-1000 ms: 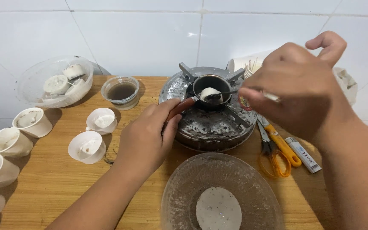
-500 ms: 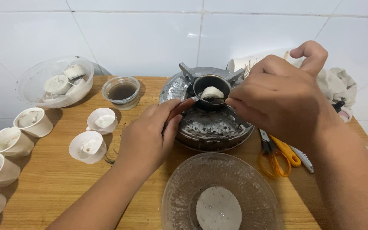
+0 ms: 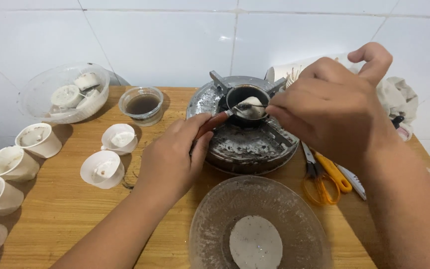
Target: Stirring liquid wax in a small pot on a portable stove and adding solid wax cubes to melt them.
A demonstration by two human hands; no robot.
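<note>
At the stove: a round, blackened burner (image 3: 242,144) sits on the wooden table (image 3: 65,209) and serves as the landmark for everything else.
Small pan: a dark little ladle-like pan (image 3: 247,102) rests on the burner's prongs at its far middle, with a white lump (image 3: 251,107) inside.
Left hand: the left hand (image 3: 172,159) lies at the burner's near-left edge, fingers closed around the pan's reddish handle (image 3: 210,124).
Handle axis: it runs from the pan diagonally down-left toward the left hand.
Right hand: the right hand (image 3: 332,107) hovers over the burner's right side, fingertips pinched on a thin metal utensil (image 3: 250,105) whose tip touches the white lump.
Key relation: the lump lies left of the right fingertips, just beside them; the right hand is nearer to it.
Left of burner: a small cup of dark liquid (image 3: 142,104), white paper cups (image 3: 103,169), a clear bowl (image 3: 65,94).
Near side: a clear glass dish (image 3: 260,226).
Right of burner: orange-handled scissors (image 3: 322,174).
</note>
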